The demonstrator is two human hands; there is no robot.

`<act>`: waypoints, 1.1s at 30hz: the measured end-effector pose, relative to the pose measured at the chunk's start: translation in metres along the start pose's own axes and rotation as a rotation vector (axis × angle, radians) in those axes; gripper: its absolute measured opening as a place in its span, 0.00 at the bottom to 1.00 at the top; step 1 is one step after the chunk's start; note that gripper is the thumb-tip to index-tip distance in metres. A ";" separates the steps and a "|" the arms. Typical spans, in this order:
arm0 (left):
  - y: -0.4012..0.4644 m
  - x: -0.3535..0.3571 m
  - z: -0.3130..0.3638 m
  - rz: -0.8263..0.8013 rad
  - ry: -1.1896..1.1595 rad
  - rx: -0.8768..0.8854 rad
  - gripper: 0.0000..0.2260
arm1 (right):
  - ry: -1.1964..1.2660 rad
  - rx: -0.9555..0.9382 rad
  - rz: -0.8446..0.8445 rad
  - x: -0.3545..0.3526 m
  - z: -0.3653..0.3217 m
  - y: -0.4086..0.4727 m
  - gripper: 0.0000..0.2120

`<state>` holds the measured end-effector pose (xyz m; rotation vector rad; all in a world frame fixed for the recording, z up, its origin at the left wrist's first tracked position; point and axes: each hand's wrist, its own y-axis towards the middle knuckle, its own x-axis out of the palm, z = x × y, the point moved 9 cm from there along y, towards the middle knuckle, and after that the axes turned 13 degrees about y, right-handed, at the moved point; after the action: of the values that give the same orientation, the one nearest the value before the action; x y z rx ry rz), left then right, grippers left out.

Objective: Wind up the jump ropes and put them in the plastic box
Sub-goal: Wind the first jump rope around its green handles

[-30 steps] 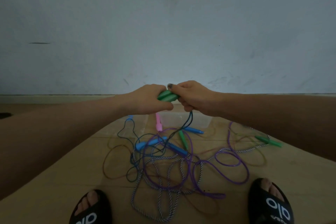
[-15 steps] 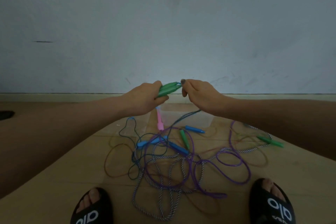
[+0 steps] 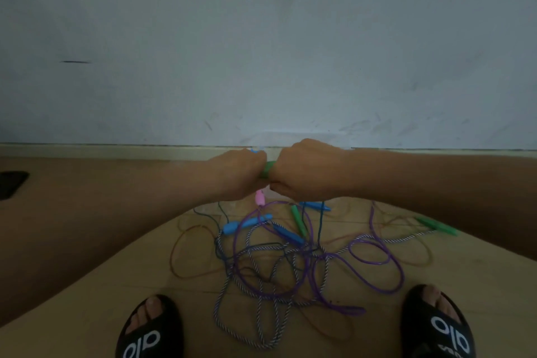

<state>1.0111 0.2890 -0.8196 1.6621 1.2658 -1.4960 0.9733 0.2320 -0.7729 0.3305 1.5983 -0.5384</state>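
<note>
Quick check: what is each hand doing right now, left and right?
Left hand: closed, gripping the green handles.
Right hand: closed around the same green handles from the other side.

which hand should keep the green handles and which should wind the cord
Left hand keeps the green handles; it already grips them. Right hand likely winds: the dark cord hangs on its side.

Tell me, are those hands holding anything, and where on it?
Both hands, left and right, grip the green handles; only a short stretch shows between them.
</note>
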 end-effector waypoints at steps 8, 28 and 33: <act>-0.011 -0.025 0.024 0.152 0.075 0.218 0.36 | 0.816 0.226 -0.129 0.008 0.028 -0.015 0.14; -0.020 -0.080 0.052 0.368 -0.514 0.202 0.15 | 1.201 0.548 0.323 0.020 0.102 -0.028 0.17; -0.005 -0.058 0.010 0.300 -0.621 -0.185 0.17 | 1.396 0.684 0.421 0.041 0.079 -0.030 0.18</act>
<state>1.0059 0.2666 -0.7655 1.0799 0.7504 -1.4888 1.0204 0.1609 -0.8119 1.8140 2.4816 -0.5169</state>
